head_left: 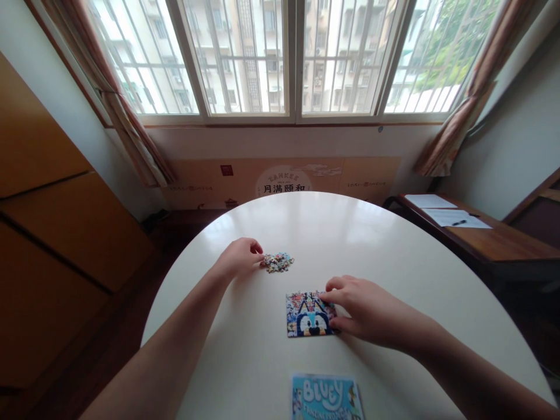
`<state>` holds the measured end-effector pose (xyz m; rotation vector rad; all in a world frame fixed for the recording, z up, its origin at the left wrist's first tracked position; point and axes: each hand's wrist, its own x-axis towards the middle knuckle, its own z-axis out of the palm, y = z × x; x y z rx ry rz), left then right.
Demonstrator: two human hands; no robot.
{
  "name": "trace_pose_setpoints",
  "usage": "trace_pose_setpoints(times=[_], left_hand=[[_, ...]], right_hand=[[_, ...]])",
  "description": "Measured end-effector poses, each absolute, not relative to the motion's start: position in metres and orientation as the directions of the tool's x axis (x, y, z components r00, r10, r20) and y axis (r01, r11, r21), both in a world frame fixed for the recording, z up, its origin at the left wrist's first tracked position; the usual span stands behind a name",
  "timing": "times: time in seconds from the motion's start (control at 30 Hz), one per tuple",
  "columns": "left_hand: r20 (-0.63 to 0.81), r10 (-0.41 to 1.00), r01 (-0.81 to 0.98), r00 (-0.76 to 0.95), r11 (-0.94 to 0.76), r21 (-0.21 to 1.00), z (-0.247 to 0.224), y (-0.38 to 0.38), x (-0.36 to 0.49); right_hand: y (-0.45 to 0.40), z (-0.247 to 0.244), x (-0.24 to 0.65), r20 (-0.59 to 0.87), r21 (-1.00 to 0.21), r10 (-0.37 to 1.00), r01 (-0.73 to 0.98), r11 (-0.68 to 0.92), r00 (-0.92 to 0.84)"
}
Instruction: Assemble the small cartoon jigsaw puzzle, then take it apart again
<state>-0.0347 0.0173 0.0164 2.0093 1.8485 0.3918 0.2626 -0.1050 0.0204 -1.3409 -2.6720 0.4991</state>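
A partly assembled puzzle (310, 318) showing a blue dog's face lies flat on the white round table (385, 251). Its top edge is uneven. My right hand (356, 306) rests at its right edge, thumb and fingers apart, with nothing visible in its grasp. Farther back and to the left is a small pile of loose puzzle pieces (279, 262). My left hand (245, 255) touches the left side of that pile, its fingers curled together; whatever they hold, if anything, is too small to make out.
Near the table's front lies a blue Bluey box or booklet (326, 396). A wooden desk (516, 242) with papers (455, 218) and a pen stands at the right. Orange cabinets (56, 233) are on the left, and a barred window spans the back wall.
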Motion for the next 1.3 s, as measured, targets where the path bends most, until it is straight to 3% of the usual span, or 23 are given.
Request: trace_pose_setpoints(times=[0.2,0.33,0.43,0.77,1.3], left_hand=[[0.175,0.968,0.889,0.182,-0.238,0.391,0.031,-0.003,-0.013],[0.141,0.879,0.787,0.454,-0.471,0.399,0.028,-0.029,0.019],[0.085,0.846,0.765,0.527,-0.516,0.385,0.020,-0.043,0.036],[-0.024,0.847,0.817,0.531,-0.505,0.277,0.020,-0.046,0.040],[-0.072,0.890,0.834,0.450,-0.390,0.389,0.017,-0.047,0.044]], right_hand=[[-0.106,0.022,0.263,-0.054,-0.298,0.809,0.783,0.546,-0.585],[-0.102,0.023,0.268,-0.053,-0.244,0.838,0.821,0.517,-0.543],[-0.098,0.023,0.270,-0.021,-0.240,0.842,0.820,0.519,-0.539],[-0.094,0.005,0.253,0.134,-0.258,0.784,0.742,0.619,-0.606],[-0.097,0.003,0.248,0.078,-0.243,0.793,0.760,0.603,-0.604]])
